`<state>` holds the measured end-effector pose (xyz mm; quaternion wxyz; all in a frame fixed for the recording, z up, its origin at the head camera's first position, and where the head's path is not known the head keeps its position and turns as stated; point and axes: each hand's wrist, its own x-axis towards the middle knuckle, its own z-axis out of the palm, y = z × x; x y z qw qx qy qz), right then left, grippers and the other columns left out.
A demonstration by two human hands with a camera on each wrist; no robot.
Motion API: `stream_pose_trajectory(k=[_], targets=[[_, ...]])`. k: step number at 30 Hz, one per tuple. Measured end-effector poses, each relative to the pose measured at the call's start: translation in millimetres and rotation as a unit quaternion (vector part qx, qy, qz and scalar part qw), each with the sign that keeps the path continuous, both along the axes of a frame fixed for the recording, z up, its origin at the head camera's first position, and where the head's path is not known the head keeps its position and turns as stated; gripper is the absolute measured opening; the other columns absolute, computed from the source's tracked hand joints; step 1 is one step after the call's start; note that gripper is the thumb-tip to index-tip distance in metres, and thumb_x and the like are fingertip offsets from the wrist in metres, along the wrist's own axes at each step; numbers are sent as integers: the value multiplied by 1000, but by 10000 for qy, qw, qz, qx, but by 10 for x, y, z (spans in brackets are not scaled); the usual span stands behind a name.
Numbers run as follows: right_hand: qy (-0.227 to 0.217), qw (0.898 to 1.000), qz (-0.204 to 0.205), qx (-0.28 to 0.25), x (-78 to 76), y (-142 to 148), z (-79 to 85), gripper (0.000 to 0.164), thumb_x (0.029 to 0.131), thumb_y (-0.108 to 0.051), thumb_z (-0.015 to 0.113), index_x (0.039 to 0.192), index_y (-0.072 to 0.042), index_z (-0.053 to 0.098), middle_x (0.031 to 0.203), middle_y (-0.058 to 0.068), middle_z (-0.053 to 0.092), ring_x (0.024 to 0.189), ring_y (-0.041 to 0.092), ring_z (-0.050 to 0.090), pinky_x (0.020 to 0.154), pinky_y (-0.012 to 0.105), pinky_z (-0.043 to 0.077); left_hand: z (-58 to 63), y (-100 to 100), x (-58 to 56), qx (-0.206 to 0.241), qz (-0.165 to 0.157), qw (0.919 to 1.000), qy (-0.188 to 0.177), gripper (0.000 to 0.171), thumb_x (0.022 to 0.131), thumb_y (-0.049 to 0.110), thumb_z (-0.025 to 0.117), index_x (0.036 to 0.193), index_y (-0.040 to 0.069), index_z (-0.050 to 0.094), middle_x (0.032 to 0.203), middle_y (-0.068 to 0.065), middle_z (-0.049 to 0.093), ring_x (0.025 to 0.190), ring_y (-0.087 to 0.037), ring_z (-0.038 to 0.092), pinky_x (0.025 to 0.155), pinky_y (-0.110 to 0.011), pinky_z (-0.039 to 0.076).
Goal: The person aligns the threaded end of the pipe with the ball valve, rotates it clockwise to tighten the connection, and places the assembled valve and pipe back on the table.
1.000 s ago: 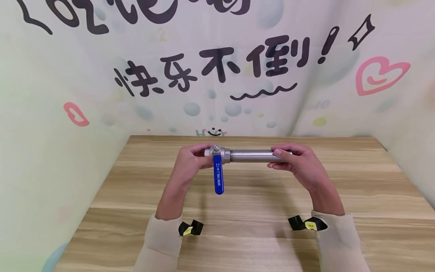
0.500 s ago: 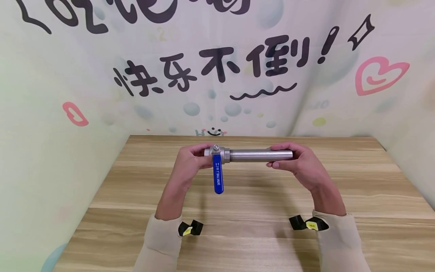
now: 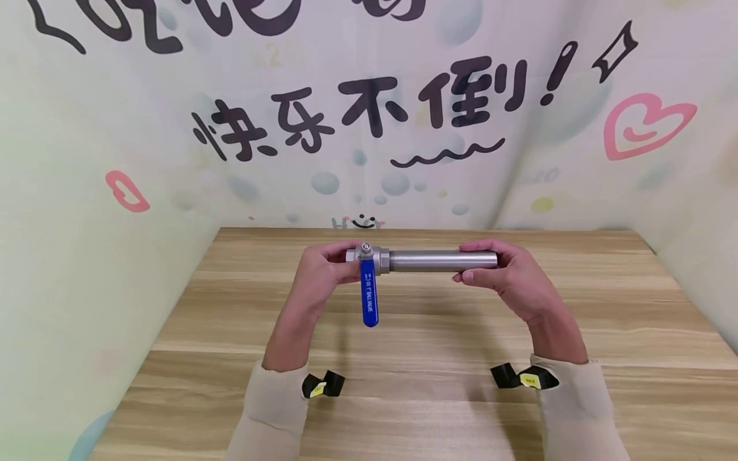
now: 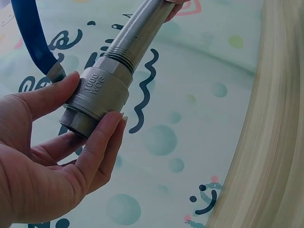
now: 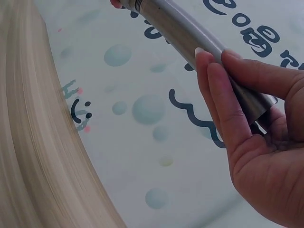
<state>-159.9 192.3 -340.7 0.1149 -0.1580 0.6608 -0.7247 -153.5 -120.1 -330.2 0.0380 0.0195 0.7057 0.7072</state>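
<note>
A steel ball valve (image 3: 379, 258) with a blue lever handle (image 3: 369, 294) is joined to a threaded steel pipe (image 3: 429, 260). Together they are held level in the air over the table. My left hand (image 3: 323, 272) grips the valve body at its free end; in the left wrist view the thumb lies on one side of the valve (image 4: 97, 90) and the fingers on the other. At the pipe's right end, my right hand (image 3: 507, 275) holds the pipe (image 5: 190, 38) between thumb and fingers. A few pipe threads show where it meets the valve.
Below the hands lies a wood-grain table (image 3: 403, 384). A pale printed cloth (image 3: 288, 186) with dark lettering hangs along its far edge, and light walls stand at both sides. Each sleeve cuff carries a black strap mount (image 3: 539, 378).
My right thumb has come off the top of the pipe and now sits at its lower near side. The left hand and the valve have stayed almost the same.
</note>
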Motion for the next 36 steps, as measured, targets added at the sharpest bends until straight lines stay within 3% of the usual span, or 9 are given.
stream_pose_trajectory(k=[11,36], targets=[[-137,9989,56,-456,-21,-19,51,30,86,9,65,114,-2,64,102,13,64,85,25,72,85,35,57,22,7,-8,-18,27,10000,30,32,84,-6,65,115,-1,69,105,-17,63,87,-24,63,78,-35,60],[-397,9986,-298,-175,-3,-76,47,16,91,-3,66,107,0,65,102,16,60,83,25,73,82,35,58,12,23,10,18,-20,10000,74,29,83,-5,67,112,-1,70,102,-14,63,86,-24,62,77,-35,60]])
